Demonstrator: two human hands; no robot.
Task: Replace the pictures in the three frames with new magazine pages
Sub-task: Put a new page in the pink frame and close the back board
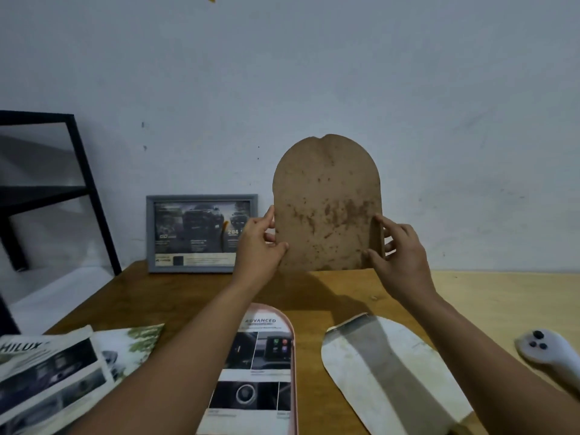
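Head: magazine page point(251, 368) inside arched frame point(294, 372)

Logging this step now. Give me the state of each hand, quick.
Left hand: pinches the left edge of the arched brown backing board.
Right hand: pinches the board's right edge.

wall point(314, 73): pale, scuffed | table point(470, 296): wooden | shelf point(84, 171): black, left

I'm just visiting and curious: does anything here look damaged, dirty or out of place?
Yes. The arched backing board, held upright above the table by both hands, left hand and right hand, is blotched with dark brown stains. The arched sheet lying on the table looks discoloured too.
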